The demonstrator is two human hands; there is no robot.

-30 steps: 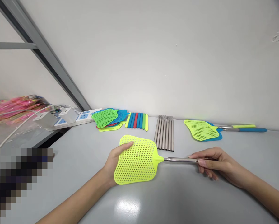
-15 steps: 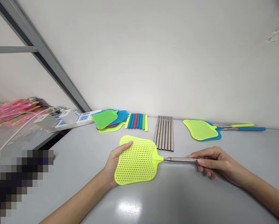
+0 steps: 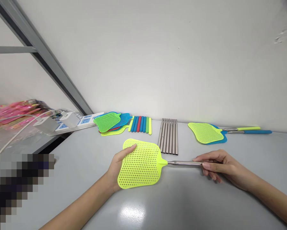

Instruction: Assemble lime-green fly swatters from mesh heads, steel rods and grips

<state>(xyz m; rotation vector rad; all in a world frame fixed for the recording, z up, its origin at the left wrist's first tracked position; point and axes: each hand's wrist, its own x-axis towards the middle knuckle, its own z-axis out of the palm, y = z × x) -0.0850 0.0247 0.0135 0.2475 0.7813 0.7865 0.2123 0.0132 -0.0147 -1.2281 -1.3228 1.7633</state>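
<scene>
One yellow swatter head (image 3: 140,164) in left hand (image 3: 115,169)

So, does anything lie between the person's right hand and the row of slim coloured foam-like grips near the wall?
Yes: a side-by-side row of dull silver metal tubes lies on the straight line from the right hand, which pinches a shiny metal shaft, to the grips.

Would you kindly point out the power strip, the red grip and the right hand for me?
Power strip (image 3: 93,117): head view, on its white casing.
Red grip (image 3: 139,124): head view, middle of its length.
Right hand (image 3: 220,164): head view, middle of the hand.
</scene>
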